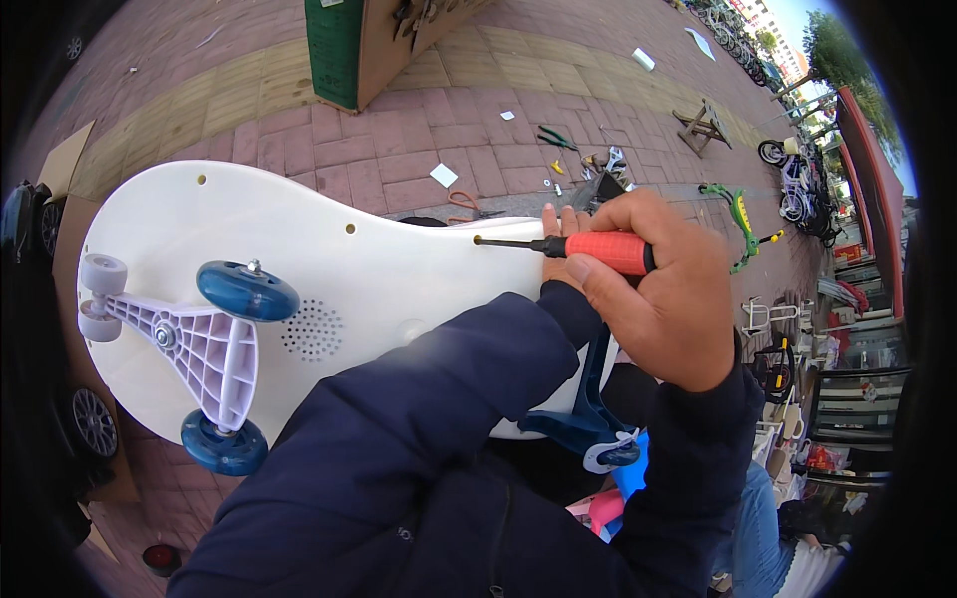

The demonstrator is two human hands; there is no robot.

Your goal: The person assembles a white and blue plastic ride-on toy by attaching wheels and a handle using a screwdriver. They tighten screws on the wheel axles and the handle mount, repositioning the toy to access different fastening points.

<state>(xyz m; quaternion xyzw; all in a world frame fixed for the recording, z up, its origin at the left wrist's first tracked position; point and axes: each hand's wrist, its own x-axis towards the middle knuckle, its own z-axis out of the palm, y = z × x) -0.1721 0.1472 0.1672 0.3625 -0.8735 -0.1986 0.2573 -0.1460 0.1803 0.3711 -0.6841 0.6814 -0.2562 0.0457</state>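
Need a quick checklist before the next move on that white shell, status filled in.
1. Screwdriver gripped: ok, its red handle is in the right hand.
2. Tip on target: ok, at the edge hole; whether it engages a screw, cannot tell.
3. Left hand clear of the tool: not ok, in this view it lies right behind the shaft.
4. White shell wheels-up: ok, blue wheel faces the camera.
5. Screw in the middle hole: cannot tell, too small.
6. Green-handled pliers off the shell: ok, on the paving.
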